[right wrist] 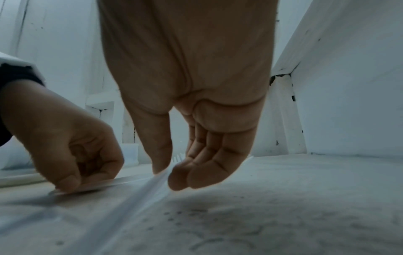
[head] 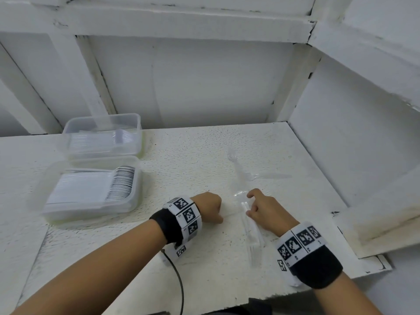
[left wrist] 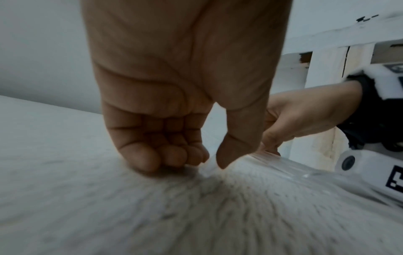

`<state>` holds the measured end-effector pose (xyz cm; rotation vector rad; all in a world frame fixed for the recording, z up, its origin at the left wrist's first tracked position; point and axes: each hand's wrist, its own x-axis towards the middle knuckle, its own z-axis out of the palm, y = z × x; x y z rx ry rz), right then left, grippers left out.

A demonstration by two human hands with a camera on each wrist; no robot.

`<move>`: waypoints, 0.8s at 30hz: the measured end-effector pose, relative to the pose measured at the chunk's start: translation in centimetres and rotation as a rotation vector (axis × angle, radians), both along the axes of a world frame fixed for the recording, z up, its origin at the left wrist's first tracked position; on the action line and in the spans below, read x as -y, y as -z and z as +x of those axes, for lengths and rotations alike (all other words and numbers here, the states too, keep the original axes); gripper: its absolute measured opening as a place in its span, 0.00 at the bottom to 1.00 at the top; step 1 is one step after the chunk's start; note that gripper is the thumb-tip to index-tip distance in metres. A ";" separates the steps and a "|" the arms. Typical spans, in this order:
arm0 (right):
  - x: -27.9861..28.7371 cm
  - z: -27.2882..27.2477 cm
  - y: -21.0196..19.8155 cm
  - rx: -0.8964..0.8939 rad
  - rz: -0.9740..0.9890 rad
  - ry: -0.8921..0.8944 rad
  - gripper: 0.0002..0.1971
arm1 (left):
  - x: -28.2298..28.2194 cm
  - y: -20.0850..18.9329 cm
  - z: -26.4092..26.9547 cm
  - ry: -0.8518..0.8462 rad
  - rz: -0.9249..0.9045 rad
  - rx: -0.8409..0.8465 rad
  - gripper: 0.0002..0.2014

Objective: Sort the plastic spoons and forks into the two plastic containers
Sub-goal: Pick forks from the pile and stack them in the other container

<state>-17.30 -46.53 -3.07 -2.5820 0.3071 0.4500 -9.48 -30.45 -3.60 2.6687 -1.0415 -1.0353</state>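
Two clear plastic containers stand at the left. The far container (head: 134,123) and the near container (head: 136,178) each hold stacked clear cutlery. Loose clear pieces lie on the white table (head: 186,160): a fork (head: 234,156), another piece (head: 272,176), and a fork (head: 252,237) beside my right wrist. My left hand (head: 219,218) (left wrist: 212,162) is curled, thumb and forefinger pinching the end of a thin clear utensil (left wrist: 281,162); its kind is unclear. My right hand (head: 248,204) (right wrist: 167,172) pinches the handle (right wrist: 150,186) of the fork near it, low on the table.
White board walls (head: 204,83) close the table at the back and right. A raised white ledge (head: 375,228) sits at the right front. A black cable (head: 179,283) hangs from my left wrist band. The table's front edge is near my forearms.
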 end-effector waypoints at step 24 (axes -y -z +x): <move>-0.8 0.5 -1.7 0.191 0.454 0.201 0.07 | -3.2 -2.0 -0.1 -0.057 -0.046 -0.060 0.04</move>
